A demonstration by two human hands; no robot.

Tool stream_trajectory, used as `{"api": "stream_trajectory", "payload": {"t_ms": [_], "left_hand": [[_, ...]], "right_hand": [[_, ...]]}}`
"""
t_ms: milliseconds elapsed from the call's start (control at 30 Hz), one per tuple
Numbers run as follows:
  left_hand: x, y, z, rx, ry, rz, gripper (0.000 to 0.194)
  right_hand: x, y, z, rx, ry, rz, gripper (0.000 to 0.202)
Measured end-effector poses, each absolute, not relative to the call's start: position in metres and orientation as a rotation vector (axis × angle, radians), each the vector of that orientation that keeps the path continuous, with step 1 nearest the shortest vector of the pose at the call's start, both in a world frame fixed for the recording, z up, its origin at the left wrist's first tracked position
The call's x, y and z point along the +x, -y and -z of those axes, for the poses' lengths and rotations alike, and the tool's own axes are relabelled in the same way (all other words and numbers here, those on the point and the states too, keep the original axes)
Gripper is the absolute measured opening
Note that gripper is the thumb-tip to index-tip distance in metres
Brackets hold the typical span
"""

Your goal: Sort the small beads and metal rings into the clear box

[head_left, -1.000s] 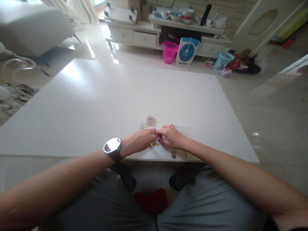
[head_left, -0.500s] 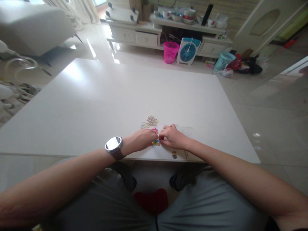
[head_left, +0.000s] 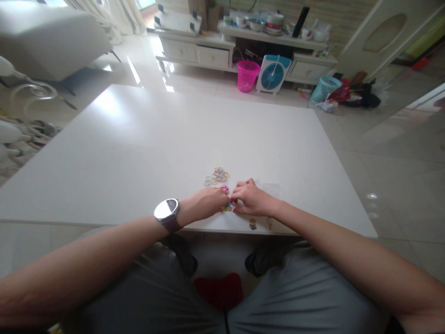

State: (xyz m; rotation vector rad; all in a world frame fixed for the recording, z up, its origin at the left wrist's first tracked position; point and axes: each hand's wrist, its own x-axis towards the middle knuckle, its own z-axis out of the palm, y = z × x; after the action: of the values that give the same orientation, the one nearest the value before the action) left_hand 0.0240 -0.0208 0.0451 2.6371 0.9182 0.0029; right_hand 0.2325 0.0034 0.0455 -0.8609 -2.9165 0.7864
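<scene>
My left hand, with a watch on its wrist, rests at the table's near edge, fingers bent down over a small pile of colourful pieces. Facing it, my right hand has its thumb and fingers drawn together near the same pile; anything between the fingertips is too small to make out. Behind the left hand lies a heap of pale rings. A small yellow and blue figure lies below the right hand, with a small pale item beside it, close to the right forearm.
A clear plastic box sits behind my right wrist on the white table. Beyond the table stand a pink basket, a blue and white fan and a light blue basket before a low cabinet.
The whole view has shifted slightly. My right thumb sits a little lower and farther from the fingertips; both hands otherwise stay over the colourful pieces.
</scene>
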Motion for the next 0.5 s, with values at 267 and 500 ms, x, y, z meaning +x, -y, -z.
{"api": "stream_trajectory", "payload": {"t_ms": [267, 500], "left_hand": [[0.0271, 0.024, -0.0501, 2.605, -0.911, 0.036, 0.017], [0.0284, 0.0288, -0.0452, 2.595, -0.885, 0.022, 0.018]], "right_hand": [[0.2293, -0.0011, -0.048, -0.871, 2.956, -0.776, 0.014], [0.2282, 0.0019, -0.0461, -0.837, 2.976, -0.79, 0.016]]}}
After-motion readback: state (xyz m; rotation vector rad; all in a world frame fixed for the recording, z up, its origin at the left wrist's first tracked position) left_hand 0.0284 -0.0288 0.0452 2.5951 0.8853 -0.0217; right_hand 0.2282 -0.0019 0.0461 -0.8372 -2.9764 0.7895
